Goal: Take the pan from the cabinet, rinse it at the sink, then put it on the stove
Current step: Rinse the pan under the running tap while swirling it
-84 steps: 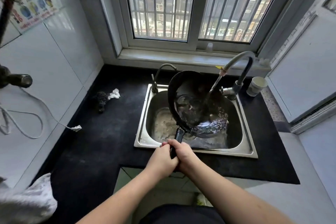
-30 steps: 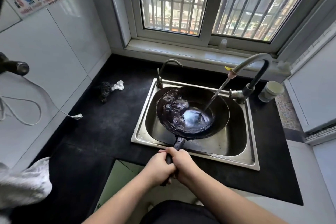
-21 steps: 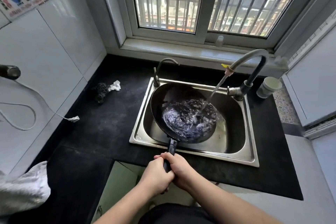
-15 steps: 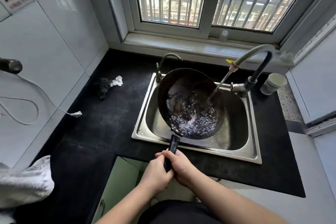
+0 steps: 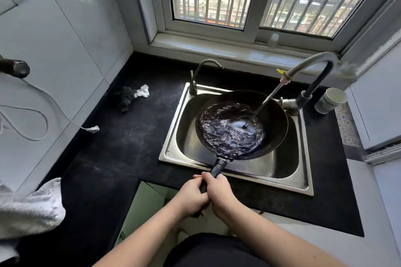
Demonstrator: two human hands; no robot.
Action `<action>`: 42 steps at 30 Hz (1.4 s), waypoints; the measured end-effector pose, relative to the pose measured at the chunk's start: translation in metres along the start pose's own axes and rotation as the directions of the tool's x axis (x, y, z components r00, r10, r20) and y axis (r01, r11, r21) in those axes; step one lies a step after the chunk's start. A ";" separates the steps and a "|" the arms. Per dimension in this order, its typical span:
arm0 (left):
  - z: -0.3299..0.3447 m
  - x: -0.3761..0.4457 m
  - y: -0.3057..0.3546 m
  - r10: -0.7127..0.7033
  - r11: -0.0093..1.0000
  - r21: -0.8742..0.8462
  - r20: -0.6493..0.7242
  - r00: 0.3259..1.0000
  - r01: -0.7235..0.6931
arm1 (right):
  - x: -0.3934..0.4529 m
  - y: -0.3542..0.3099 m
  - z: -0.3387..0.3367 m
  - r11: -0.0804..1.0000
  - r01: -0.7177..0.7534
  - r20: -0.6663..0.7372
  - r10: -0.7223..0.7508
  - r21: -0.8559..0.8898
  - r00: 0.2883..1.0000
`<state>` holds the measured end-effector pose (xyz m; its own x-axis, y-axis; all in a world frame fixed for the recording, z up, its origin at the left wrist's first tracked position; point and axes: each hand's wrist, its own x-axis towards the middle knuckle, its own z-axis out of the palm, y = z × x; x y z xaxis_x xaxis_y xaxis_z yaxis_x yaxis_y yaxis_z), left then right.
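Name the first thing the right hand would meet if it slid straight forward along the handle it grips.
Probably the pan bowl: the right hand points along the handle toward it, above the sink. Depth is uncertain.

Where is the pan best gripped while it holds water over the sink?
By its long handle, from the near side. It sticks out toward the person past the sink rim, and both hands, left hand and right hand, wrap it there.

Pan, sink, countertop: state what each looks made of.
Pan: dark matte metal, probably iron or carbon steel; black all over.
Sink: stainless steel; brushed silver with reflections.
Countertop: black speckled stone, possibly granite or composite; dull finish.
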<state>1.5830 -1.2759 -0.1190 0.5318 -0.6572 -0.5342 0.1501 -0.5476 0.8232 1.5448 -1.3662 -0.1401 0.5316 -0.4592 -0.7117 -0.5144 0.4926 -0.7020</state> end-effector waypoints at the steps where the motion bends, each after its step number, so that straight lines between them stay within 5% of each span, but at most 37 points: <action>1: -0.002 0.000 0.006 -0.016 1.000 0.008 0.012 1.000 0.016 | 0.000 -0.003 0.000 0.999 -0.025 0.013 0.025 0.029 1.000; 11: 0.000 0.000 0.005 -0.112 0.964 0.227 -0.123 0.986 0.138 | 0.004 0.006 0.002 0.972 -0.188 0.201 0.158 0.142 0.967; 16: 0.002 0.001 -0.031 0.012 0.899 0.430 -0.206 0.979 0.080 | 0.009 0.019 0.001 0.978 -0.148 0.281 0.102 0.150 0.954; 21: -0.003 0.004 -0.059 0.116 0.889 0.458 -0.203 0.972 -0.010 | 0.009 0.026 0.007 0.985 -0.124 0.279 0.087 0.117 0.956; 32: 0.007 0.020 -0.068 0.232 0.960 0.193 -0.141 0.962 -0.203 | 0.010 0.032 0.004 0.998 0.014 0.002 -0.014 -0.062 1.000; 42: 0.034 0.024 -0.050 0.078 0.982 -0.170 -0.046 0.996 -0.084 | 0.012 0.031 -0.011 0.987 -0.002 -0.203 -0.030 -0.158 0.979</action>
<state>1.5596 -1.2816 -0.1797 0.5792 -0.6735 -0.4593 0.2438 -0.3945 0.8860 1.5278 -1.3640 -0.1707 0.3992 -0.6146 -0.6804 -0.6154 0.3704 -0.6957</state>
